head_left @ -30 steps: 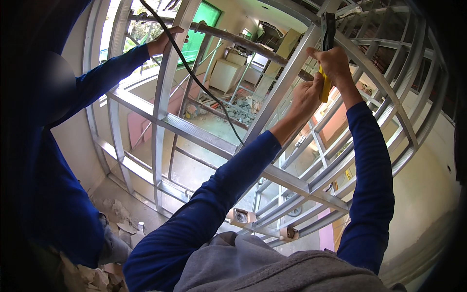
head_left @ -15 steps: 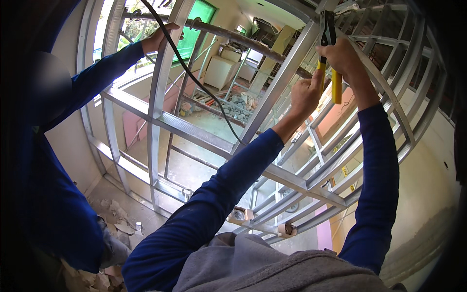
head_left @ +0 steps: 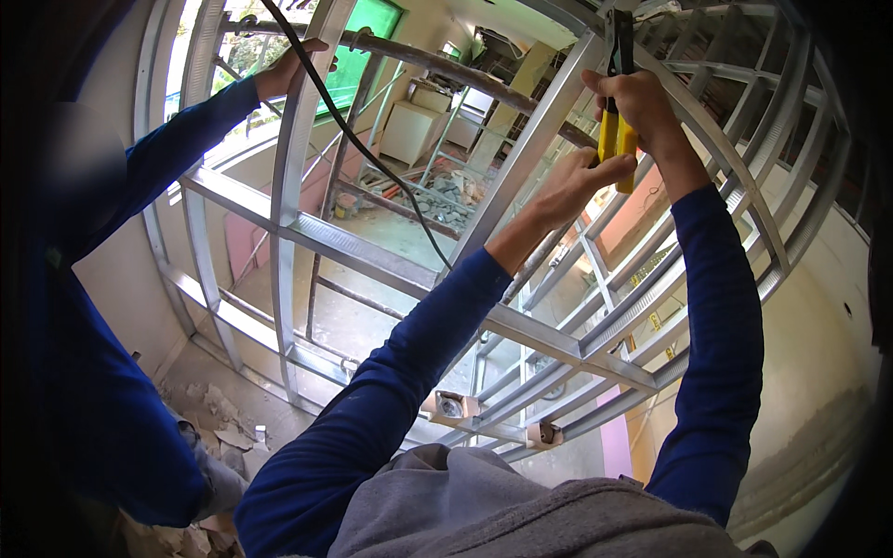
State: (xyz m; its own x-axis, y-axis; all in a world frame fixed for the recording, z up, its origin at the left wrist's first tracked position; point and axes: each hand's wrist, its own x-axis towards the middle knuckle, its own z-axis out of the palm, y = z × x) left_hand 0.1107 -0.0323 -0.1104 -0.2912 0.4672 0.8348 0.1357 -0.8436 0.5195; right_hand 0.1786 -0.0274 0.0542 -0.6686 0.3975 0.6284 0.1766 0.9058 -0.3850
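A plier-like hand tool with yellow grips and a long black head stands upright at the top right. Its head meets a metal stud near the upper joint of the frame; whether the jaws grip the metal I cannot make out. My right hand is closed round the upper part of the tool. Lower down, my left hand closes on the yellow grips, which are close together. The fingers of both hands are partly hidden.
To the left, a co-worker's hand holds another upright stud. A black cable hangs across the opening. A horizontal rail runs below my left arm. Broken board pieces lie on the floor at lower left.
The tool's yellow grips have come together as my left hand closed on them. My left hand is slightly lower, and the view has shifted slightly.
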